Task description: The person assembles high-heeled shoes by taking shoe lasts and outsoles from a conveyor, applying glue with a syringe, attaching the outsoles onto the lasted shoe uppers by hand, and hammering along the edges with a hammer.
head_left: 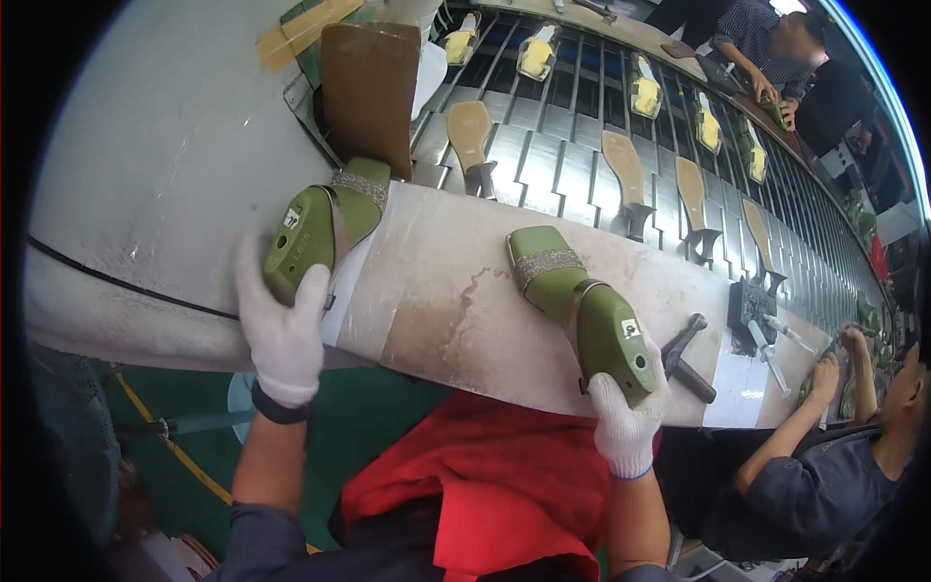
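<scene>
Looking like a shoe workshop, with green lasts (603,325) at the gloved fingers (311,299). Showing a slatted conveyor (535,184) carrying soles (624,167) beyond these fingers, and a hammer (691,377) to their right.

Forearms (270,456) (638,519) apart, gloved fingers (311,294) (608,398) curled

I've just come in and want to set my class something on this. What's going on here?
A person in white gloves is handling two shoe forms at a workbench. The left hand holds the left green last by its heel end; the right hand holds the right green last likewise. Both have glittery toe straps. A hammer lies on the bench, and tan soles with dark heels lie beyond.
</scene>
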{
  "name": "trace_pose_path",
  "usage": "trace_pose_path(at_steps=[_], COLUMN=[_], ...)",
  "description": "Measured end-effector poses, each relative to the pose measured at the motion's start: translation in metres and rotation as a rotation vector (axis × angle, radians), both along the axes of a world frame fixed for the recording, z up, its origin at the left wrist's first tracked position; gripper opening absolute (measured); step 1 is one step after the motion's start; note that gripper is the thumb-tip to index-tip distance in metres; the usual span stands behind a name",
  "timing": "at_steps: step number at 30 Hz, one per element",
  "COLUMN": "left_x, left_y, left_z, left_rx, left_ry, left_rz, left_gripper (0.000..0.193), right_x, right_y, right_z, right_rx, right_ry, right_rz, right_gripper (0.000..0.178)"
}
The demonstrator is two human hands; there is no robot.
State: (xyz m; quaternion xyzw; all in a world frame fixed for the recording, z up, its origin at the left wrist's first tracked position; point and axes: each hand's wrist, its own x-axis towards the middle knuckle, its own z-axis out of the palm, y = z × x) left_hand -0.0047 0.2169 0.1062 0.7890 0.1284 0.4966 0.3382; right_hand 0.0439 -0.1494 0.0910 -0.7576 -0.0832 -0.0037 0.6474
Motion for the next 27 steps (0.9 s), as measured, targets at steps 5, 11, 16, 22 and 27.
trace_pose_path(at_steps=[5,11,16,22,27], left_x=[0.001,-0.017,-0.02,-0.025,-0.047], left_y=[0.024,-0.011,-0.041,-0.05,-0.044], left_z=[0.004,-0.001,0.002,0.024,0.047], left_rx=[-0.703,-1.021,-1.352,-1.188,-1.172], left_ry=[0.375,0.189,0.177,0.141,-0.045], left_rz=[-0.288,-0.487,-0.705,-0.831,-0.738], left_gripper=[0.054,0.05,0.063,0.084,0.09], right_x=[-0.005,-0.006,-0.005,-0.002,0.009], right_y=[0.003,-0.003,0.0,0.036,0.139], right_z=[-0.021,-0.033,-0.018,0.003,0.002], right_rx=[0.177,-0.054,-0.041,-0.122,-0.11], right_ry=[-0.051,-0.257,-0.21,-0.024,-0.202], right_rz=[-0.034,-0.039,0.003,0.104,0.221], right_gripper=[0.076,0.079,0.082,0.087,0.093])
